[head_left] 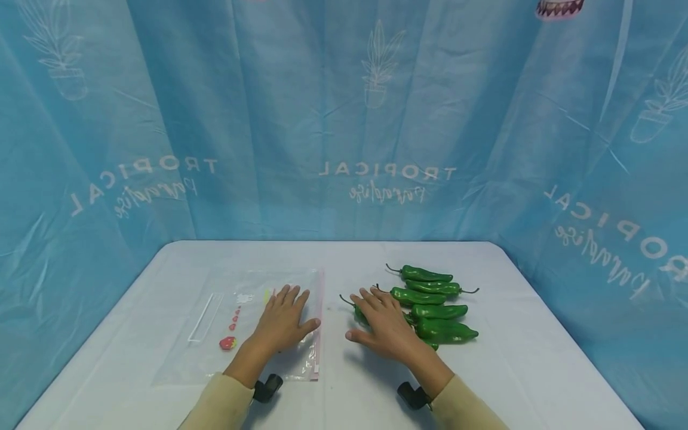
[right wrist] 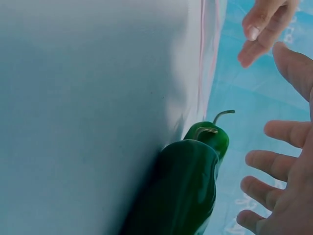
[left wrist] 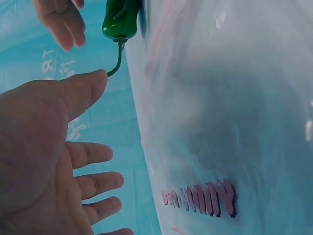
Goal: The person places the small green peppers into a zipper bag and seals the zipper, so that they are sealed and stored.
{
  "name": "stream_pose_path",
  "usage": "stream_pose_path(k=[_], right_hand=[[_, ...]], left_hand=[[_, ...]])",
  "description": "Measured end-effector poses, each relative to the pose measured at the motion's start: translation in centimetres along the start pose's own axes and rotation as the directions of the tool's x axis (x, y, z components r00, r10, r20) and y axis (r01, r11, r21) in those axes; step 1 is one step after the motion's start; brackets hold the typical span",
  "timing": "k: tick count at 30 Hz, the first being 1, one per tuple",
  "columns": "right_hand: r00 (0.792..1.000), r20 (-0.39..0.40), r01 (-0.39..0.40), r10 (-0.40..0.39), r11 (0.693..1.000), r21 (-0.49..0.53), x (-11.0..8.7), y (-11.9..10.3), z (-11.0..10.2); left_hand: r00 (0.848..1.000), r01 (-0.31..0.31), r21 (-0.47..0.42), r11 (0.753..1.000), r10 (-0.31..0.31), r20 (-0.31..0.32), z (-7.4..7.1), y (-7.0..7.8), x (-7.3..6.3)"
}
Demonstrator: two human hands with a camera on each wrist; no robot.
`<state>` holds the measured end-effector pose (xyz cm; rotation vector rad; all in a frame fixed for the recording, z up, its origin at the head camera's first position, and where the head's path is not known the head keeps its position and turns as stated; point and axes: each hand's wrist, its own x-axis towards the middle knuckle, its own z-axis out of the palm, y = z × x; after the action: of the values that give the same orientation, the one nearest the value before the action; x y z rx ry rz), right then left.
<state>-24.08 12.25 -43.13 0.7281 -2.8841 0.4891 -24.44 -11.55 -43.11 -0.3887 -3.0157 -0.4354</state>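
My left hand (head_left: 282, 322) hovers over a clear zip bag (head_left: 183, 358) with its fingers spread and nothing in its grasp. The bag lies flat, its pink-edged opening facing right, and carries strawberry prints and lettering. Above the left ends of several green peppers (head_left: 443, 328) is my right hand (head_left: 387, 328), fingers spread and also holding nothing. It partly covers some of the peppers in the head view. In the right wrist view a large green pepper (right wrist: 181, 181) lies below the straight fingers, apart from them. The left wrist view shows one pepper (left wrist: 121, 22) beyond the left thumb.
The bag and peppers lie on a white-covered table (head_left: 537, 370). Blue curtains (head_left: 279, 119) with plant prints and mirrored lettering stand behind it and along both sides. Dark wrist-worn devices (head_left: 412, 395) sit under both wrists.
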Motion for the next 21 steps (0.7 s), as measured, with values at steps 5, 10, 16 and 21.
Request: stream_pose_path(k=[5, 10, 16, 21], right_hand=[[1.000, 0.019, 0.012, -0.012, 1.000, -0.011, 0.5, 0.2, 0.2], [0.999, 0.041, 0.016, -0.016, 1.000, -0.003, 0.7, 0.3, 0.2], [0.997, 0.070, 0.019, -0.020, 1.000, 0.012, 1.1, 0.7, 0.4], [0.996, 0.090, 0.028, -0.029, 0.999, 0.021, 1.7, 0.7, 0.6]], left_hand=[[1.000, -0.019, -0.024, 1.000, 0.019, 0.005, 0.0, -0.1, 0.4], [1.000, -0.018, -0.039, 0.999, 0.018, 0.005, 0.3, -0.2, 0.8], [1.000, -0.023, -0.072, 0.997, 0.024, 0.005, 0.8, -0.3, 1.1], [1.000, -0.024, -0.086, 0.996, 0.025, 0.009, 0.8, -0.2, 1.2]])
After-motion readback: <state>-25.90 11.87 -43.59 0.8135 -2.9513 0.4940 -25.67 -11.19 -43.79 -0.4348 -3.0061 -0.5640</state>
